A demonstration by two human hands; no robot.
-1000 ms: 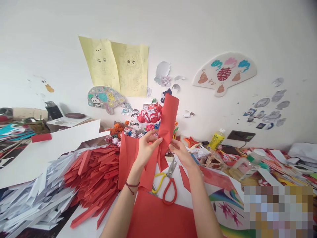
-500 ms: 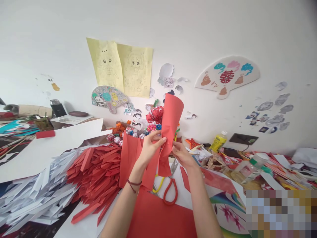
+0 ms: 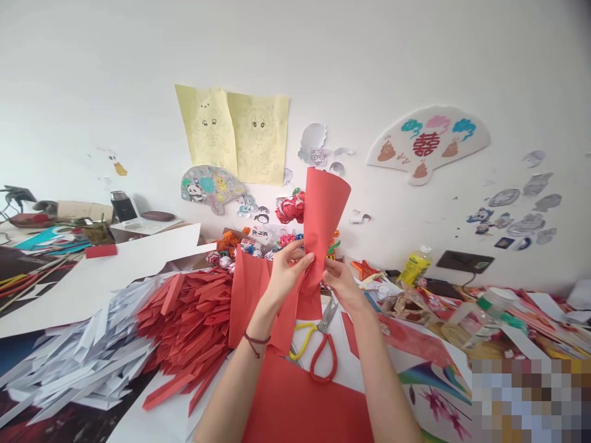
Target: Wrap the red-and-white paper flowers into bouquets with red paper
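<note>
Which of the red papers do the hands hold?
The upright curled paper between left hand and right hand; the creased red sheet is further left, the flat red sheet below.

Wht wall [image 3: 323,49] in bkgd has yel. sketches [image 3: 258,138] up.

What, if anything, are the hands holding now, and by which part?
A curled red paper: the left hand and right hand grip its narrowed lower part from either side, below the flared top.
</note>
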